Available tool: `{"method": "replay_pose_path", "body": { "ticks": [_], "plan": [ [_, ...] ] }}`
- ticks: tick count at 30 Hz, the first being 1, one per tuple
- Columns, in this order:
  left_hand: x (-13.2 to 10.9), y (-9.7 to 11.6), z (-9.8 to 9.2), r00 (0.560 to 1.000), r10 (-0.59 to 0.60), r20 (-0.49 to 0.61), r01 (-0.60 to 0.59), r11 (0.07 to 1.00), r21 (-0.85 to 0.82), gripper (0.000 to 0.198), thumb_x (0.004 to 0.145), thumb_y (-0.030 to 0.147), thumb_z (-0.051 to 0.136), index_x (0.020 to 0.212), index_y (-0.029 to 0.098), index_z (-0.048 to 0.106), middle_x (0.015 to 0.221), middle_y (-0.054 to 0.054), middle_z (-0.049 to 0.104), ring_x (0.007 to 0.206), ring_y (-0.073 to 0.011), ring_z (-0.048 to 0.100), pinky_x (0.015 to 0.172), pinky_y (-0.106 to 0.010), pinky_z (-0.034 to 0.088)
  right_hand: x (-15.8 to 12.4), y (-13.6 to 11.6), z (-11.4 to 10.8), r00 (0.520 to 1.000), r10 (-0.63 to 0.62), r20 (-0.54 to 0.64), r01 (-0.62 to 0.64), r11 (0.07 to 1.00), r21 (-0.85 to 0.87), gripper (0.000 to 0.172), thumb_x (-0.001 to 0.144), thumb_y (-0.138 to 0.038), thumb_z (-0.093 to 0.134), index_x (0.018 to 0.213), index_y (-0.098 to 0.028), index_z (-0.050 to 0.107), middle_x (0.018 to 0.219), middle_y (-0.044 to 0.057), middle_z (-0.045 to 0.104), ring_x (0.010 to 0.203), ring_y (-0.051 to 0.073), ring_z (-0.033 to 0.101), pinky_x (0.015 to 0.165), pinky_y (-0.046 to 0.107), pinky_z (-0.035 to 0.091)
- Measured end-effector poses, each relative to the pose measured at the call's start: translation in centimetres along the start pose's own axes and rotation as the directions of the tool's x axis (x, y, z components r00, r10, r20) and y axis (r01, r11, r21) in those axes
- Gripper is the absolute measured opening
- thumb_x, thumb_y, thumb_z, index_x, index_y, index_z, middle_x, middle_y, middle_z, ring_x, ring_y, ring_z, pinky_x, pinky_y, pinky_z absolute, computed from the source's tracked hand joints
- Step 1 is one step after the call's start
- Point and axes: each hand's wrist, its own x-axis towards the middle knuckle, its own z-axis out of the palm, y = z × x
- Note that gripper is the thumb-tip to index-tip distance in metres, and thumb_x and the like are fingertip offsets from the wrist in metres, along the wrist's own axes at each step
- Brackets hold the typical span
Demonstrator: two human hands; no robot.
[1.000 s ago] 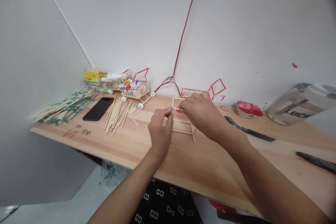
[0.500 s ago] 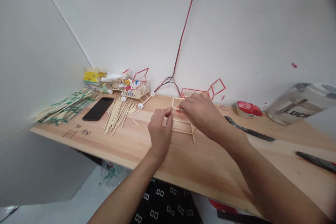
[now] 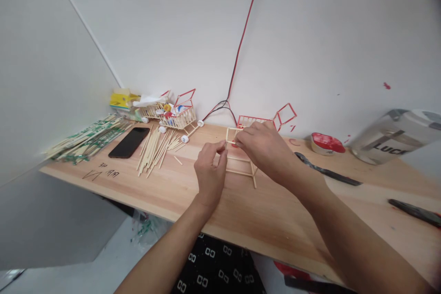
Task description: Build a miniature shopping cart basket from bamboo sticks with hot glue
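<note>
A small frame of pale wooden sticks (image 3: pixel 241 167) stands on the wooden tabletop (image 3: pixel 262 211) at the centre. My left hand (image 3: pixel 210 172) pinches the frame's left upright with thumb and fingers. My right hand (image 3: pixel 263 147) reaches over the frame from the right, its fingers closed on a short stick near the top of the frame. Both forearms stretch in from the bottom edge.
Loose sticks (image 3: pixel 156 147), a black phone (image 3: pixel 129 142) and wrapped chopsticks (image 3: pixel 86 138) lie at the left. Finished stick carts (image 3: pixel 177 115) and red frames (image 3: pixel 272 119) stand by the wall. A red-stained bowl (image 3: pixel 326 143), a silver can (image 3: pixel 392 135) and dark tools (image 3: pixel 327 172) are at the right.
</note>
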Motion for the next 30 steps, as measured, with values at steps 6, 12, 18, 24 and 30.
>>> {"method": "replay_pose_path", "body": {
  "ticks": [6,12,18,24,30],
  "plan": [
    [0.02,0.01,-0.02,1.0,0.002,0.002,-0.002,1.0,0.008,0.014,0.086,0.012,0.059,0.097,0.018,0.064,0.085,-0.002,0.066,0.08,-0.0142,0.058,0.073,-0.028,0.044,0.01,0.05,0.14,1.0,-0.009,-0.008,0.009,1.0,-0.005,0.015,0.092,-0.016,0.053,0.081,-0.016,0.062,0.081,0.005,0.067,0.081,0.022,0.051,0.073,0.033,0.024],
    [-0.01,-0.01,0.01,1.0,0.009,-0.005,-0.009,1.0,0.011,0.015,0.086,0.011,0.06,0.098,0.018,0.064,0.085,-0.002,0.066,0.08,-0.0141,0.059,0.073,-0.028,0.045,0.07,0.01,0.13,1.0,-0.002,-0.009,0.002,1.0,-0.006,0.015,0.092,-0.015,0.052,0.08,-0.016,0.063,0.081,0.006,0.067,0.08,0.022,0.051,0.073,0.032,0.024],
    [0.03,0.01,-0.01,1.0,0.015,-0.009,-0.014,1.0,0.017,0.014,0.085,0.01,0.06,0.097,0.018,0.064,0.084,-0.002,0.066,0.08,-0.0139,0.059,0.073,-0.027,0.045,0.09,0.02,0.13,1.0,0.001,-0.002,-0.001,1.0,-0.009,0.015,0.092,-0.015,0.052,0.08,-0.016,0.063,0.08,0.006,0.067,0.08,0.022,0.051,0.072,0.032,0.023],
    [0.0,-0.05,-0.02,1.0,0.004,-0.001,-0.004,1.0,0.016,0.015,0.085,0.011,0.06,0.097,0.019,0.064,0.086,-0.002,0.066,0.081,-0.014,0.059,0.073,-0.028,0.044,0.07,-0.06,-0.03,1.0,0.001,0.017,-0.001,1.0,-0.011,0.014,0.092,-0.016,0.053,0.082,-0.016,0.063,0.082,0.005,0.067,0.081,0.022,0.052,0.073,0.032,0.024],
    [-0.02,-0.07,-0.01,1.0,0.001,-0.002,0.0,1.0,0.012,0.015,0.086,0.012,0.059,0.098,0.019,0.065,0.086,-0.002,0.066,0.081,-0.0143,0.059,0.073,-0.028,0.044,0.11,0.02,0.0,1.0,0.003,0.014,-0.002,1.0,-0.014,0.015,0.092,-0.016,0.053,0.081,-0.016,0.062,0.082,0.005,0.067,0.081,0.022,0.052,0.073,0.033,0.024]
  ]
}}
